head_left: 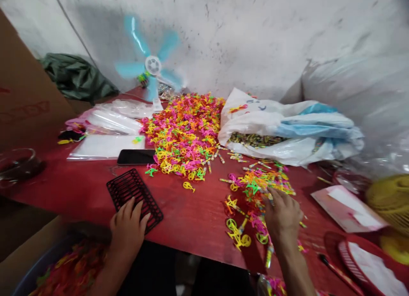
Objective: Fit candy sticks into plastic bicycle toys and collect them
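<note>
The left hand [128, 227] lies flat and open, fingers resting on the near end of a black grid tray [134, 198] on the red counter [191, 215]. The right hand [283, 215] is palm down, fingers dipped into the small pile of bright plastic bicycles [252, 187] at near right, but I cannot tell whether it pinches one. These pieces look feather-light, thin and stiff, and likely to snag on each other, so a wheel rim or frame bar seems the best hold. The big heap [185, 129] lies farther back, with a phone [136, 156] to its left and a white bag [287, 125] to its right.
</note>
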### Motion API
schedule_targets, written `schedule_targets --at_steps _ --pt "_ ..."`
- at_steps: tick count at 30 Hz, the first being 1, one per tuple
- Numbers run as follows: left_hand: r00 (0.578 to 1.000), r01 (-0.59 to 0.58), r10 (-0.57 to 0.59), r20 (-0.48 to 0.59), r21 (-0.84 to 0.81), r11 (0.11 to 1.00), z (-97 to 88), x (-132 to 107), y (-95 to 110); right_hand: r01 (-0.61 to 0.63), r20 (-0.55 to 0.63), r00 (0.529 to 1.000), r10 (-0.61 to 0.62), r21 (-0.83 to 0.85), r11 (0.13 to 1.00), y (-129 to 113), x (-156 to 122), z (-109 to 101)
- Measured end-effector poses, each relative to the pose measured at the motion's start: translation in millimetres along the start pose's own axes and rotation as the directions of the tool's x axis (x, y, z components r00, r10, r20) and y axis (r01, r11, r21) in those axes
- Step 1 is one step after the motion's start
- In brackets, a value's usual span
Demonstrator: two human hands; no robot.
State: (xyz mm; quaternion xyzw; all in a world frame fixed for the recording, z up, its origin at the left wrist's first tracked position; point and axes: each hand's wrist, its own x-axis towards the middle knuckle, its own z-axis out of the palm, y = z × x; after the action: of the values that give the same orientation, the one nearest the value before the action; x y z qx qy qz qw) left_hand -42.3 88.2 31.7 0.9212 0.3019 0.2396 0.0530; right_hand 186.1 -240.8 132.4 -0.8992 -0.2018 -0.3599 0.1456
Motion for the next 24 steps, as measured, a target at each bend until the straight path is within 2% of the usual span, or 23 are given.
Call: schedule_targets --at_steps 2,4,8,11,13,16,20,24 --pt "0.999 -0.049 0.049 -0.009 -0.002 0.999 3.5 -6.5 6.0 -0.024 -0.008 1.0 0.024 0.058 0.998 -6.8 1.6 -2.5" --pt "0.997 -0.073 0.073 -0.025 -0.004 0.997 2.7 -11.9 14.9 -0.047 0.023 0.999 0.043 0.216 0.975 -18.5 4.7 -3.1" --pt "0.997 -0.072 0.071 -0.037 -0.028 0.997 -4.0 -22.1 36.7 -0.226 0.232 0.963 0.138 0.413 0.882 -51.8 8.2 11.9" --pt "0.994 -0.103 0.102 -0.047 -0.03 0.994 -4.0 -28.4 46.3 -0.202 0.399 0.917 -0.011 0.489 0.848 -85.5 8.0 39.3" --pt "0.993 -0.111 0.11 -0.043 -0.011 0.994 -1.7 -30.2 46.9 -0.137 0.478 0.872 -0.11 0.453 0.881 -107.1 11.4 60.0" --pt "0.995 -0.095 0.095 -0.025 0.001 0.995 0.6 -29.0 42.5 -0.113 0.518 0.852 -0.083 0.335 0.935 -125.7 28.0 86.1" --pt "0.994 -0.102 0.102 -0.043 -0.007 0.995 0.0 -25.4 35.9 -0.137 0.537 0.843 -0.028 0.264 0.955 -121.8 58.3 105.2" --pt "0.995 -0.083 0.082 -0.049 -0.018 0.996 2.5 -23.4 33.2 -0.178 0.569 0.822 0.024 0.218 0.96 -113.6 68.9 108.5"
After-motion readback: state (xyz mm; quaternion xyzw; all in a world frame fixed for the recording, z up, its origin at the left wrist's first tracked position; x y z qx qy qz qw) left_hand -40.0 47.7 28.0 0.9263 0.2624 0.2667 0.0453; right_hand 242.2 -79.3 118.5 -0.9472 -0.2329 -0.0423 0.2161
